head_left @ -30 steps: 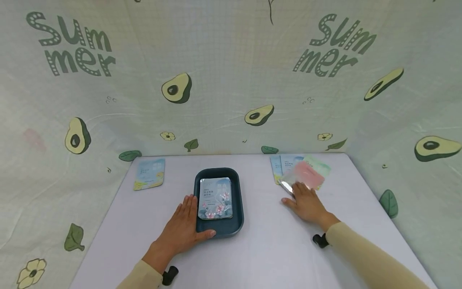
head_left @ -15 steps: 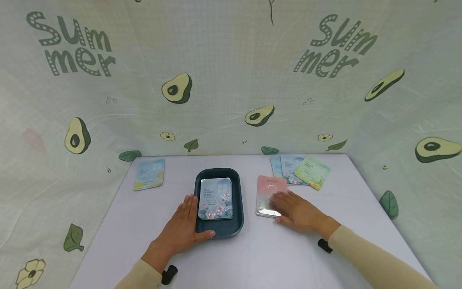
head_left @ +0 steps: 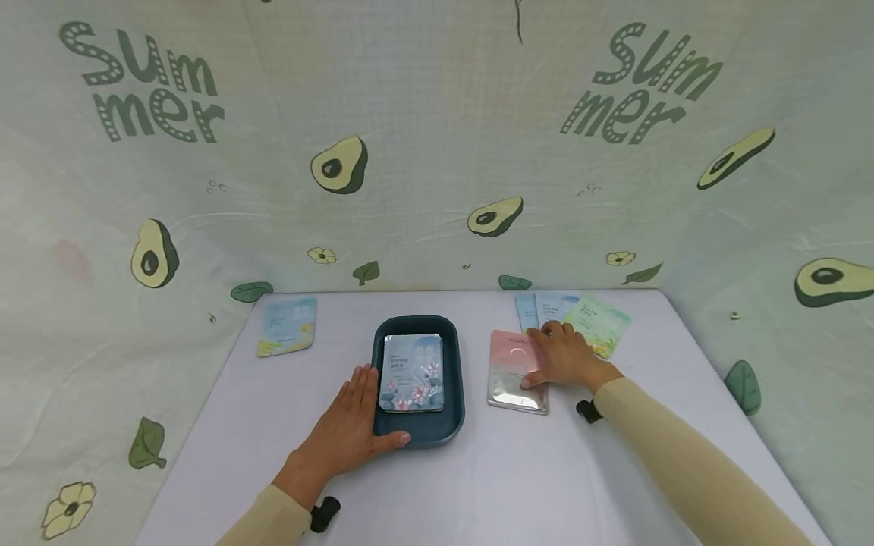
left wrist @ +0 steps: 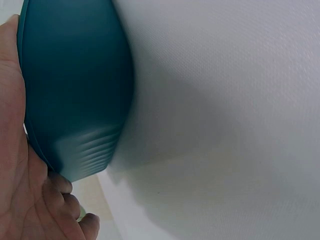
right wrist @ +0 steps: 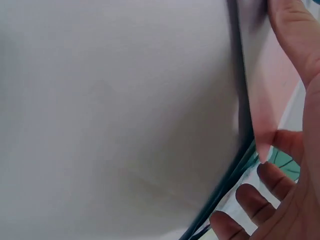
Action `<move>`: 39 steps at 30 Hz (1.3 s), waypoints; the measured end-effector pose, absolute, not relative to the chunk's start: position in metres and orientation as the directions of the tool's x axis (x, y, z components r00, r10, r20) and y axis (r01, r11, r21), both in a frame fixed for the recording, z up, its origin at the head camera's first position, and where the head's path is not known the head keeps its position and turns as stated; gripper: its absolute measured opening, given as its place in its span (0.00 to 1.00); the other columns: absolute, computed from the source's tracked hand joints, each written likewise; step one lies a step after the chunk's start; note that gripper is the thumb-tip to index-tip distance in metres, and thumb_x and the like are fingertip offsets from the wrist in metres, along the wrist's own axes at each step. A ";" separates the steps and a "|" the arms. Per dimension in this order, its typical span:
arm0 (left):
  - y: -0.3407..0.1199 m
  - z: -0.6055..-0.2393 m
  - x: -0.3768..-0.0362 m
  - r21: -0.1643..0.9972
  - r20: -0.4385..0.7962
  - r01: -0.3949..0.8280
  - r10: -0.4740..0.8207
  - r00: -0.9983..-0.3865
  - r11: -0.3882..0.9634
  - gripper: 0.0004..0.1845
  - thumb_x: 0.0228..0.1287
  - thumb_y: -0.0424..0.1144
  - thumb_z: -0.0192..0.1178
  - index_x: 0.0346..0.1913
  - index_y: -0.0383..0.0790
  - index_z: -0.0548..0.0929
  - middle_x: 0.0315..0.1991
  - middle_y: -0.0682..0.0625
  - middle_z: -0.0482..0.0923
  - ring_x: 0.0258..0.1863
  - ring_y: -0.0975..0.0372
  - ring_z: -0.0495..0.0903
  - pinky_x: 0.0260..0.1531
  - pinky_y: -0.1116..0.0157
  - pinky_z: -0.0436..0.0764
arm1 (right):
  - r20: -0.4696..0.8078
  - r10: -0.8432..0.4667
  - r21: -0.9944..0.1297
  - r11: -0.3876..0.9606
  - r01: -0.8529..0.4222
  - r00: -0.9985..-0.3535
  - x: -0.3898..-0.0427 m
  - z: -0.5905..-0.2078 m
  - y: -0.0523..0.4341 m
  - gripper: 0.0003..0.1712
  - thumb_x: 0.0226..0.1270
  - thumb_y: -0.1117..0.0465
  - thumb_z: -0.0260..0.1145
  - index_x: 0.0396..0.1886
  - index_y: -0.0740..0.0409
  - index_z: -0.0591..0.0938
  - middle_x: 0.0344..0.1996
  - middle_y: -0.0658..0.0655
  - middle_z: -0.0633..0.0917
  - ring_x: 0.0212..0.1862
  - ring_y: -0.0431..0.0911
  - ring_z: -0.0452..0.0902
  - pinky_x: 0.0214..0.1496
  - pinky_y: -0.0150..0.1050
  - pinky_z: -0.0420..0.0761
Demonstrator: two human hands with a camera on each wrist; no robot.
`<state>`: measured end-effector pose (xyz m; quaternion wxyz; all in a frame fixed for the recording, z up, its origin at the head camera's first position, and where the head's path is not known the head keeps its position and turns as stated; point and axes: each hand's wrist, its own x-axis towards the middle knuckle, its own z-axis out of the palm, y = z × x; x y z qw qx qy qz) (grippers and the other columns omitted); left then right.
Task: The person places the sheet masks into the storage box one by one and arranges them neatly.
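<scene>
Right grip (head_left: 568, 356) spread loosely at pink packet (head_left: 508, 371); left grip (head_left: 347, 429) flat against tray (head_left: 430, 431). Risk: uneven push could skew packet.

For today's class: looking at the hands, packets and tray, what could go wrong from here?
The right hand, at the pink packet, is close to the green packet and might nudge it. The left hand lies against the tray; a harder push could slide it and the blue packet inside.
</scene>
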<state>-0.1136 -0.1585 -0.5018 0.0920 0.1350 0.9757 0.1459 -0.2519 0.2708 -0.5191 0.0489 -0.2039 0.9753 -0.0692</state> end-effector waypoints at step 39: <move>-0.158 -0.504 -0.116 0.335 -0.144 0.219 0.279 -0.949 0.916 0.72 0.59 0.83 0.57 0.85 0.31 0.43 0.87 0.37 0.40 0.87 0.44 0.39 0.83 0.43 0.51 | -0.015 -0.421 -0.185 0.893 -0.411 -0.907 -0.245 -0.518 0.264 0.63 0.42 0.27 0.84 0.73 0.57 0.73 0.75 0.68 0.67 0.73 0.71 0.61 0.66 0.73 0.68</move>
